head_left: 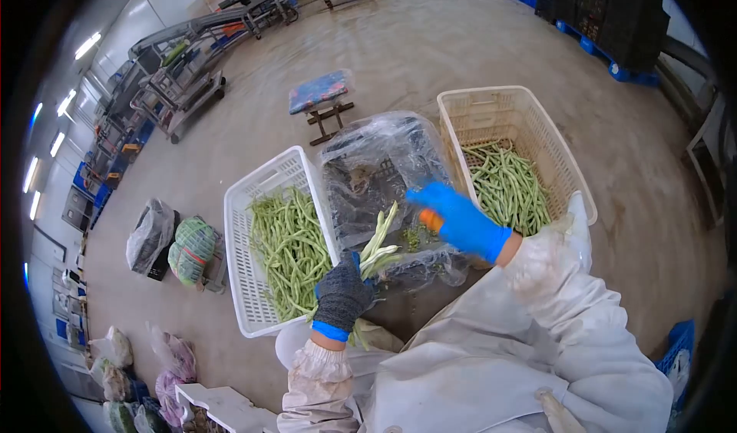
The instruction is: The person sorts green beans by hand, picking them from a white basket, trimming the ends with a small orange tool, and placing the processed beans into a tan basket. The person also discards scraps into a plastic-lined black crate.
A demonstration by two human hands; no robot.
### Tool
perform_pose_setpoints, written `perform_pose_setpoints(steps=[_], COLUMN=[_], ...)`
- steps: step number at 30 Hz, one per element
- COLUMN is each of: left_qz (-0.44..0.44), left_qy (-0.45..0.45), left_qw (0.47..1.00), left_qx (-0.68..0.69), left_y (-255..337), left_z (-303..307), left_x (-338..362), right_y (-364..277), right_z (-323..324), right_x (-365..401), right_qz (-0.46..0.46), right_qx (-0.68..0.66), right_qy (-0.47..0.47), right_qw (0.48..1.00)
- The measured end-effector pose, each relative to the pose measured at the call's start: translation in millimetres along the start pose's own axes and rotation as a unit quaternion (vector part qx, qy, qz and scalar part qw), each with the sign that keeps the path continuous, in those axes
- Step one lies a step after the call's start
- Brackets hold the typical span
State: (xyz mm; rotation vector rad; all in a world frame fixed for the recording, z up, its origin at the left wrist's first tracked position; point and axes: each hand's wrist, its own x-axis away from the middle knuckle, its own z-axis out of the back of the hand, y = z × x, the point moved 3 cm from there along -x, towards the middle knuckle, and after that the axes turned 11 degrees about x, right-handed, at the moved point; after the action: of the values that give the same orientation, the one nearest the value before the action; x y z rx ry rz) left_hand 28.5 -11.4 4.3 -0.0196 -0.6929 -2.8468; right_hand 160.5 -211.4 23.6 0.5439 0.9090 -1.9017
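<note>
My left hand (pixel 343 291), in a dark knit glove over a blue one, is closed round a small bunch of green beans (pixel 377 245) whose ends point up and right. My right hand (pixel 463 219), in a blue glove, holds a small orange object (pixel 431 219) over the plastic-lined black crate (pixel 345 180); most of that object is hidden by the fingers. At the left, a white crate (pixel 236 237) holds many long green beans (pixel 290 252). At the right, a beige crate (pixel 564 157) has more beans (pixel 510 191) in its near part.
Beyond the crates stands a small stool (pixel 321 91) with a patterned top. Bagged bundles (pixel 193 250) lie on the floor at the left, and more bags (pixel 173 364) are at the lower left. Metal carts (pixel 184 87) stand farther back; dark stacked crates (pixel 614 18) are at the upper right.
</note>
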Motion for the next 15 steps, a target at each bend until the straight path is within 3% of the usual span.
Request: perform_pose_setpoints(steps=[1, 3, 6, 12, 15], left_qz=[0.000, -0.015, 0.007, 0.001, -0.023], left_qy=[-0.001, 0.001, -0.017, -0.018, -0.019], left_qw=[1.000, 1.000, 0.999, 0.999, 0.999], left_qx=[0.002, -0.012, -0.031, -0.028, 0.012], left_y=[-0.3, -2.6, 0.9, -1.4, -2.6], left_z=[-2.4, -5.5, -3.3, -4.3, -8.7], left_x=[-0.8, -1.7, -1.3, 0.6, 2.4], right_y=[-14.4, -38.5, -53.3, -59.4, -46.7], right_z=[2.5, -4.9, -3.6, -10.9, -14.5], right_x=[-0.4, 1.9, 0.7, 3.4, 7.0], right_qz=[0.000, 0.045, 0.063, 0.108, 0.069], right_qx=[0.001, -0.009, 0.048, 0.198, 0.129], right_qy=[-0.002, -0.167, -0.192, -0.188, -0.108], right_qw=[1.000, 0.985, 0.978, 0.956, 0.983])
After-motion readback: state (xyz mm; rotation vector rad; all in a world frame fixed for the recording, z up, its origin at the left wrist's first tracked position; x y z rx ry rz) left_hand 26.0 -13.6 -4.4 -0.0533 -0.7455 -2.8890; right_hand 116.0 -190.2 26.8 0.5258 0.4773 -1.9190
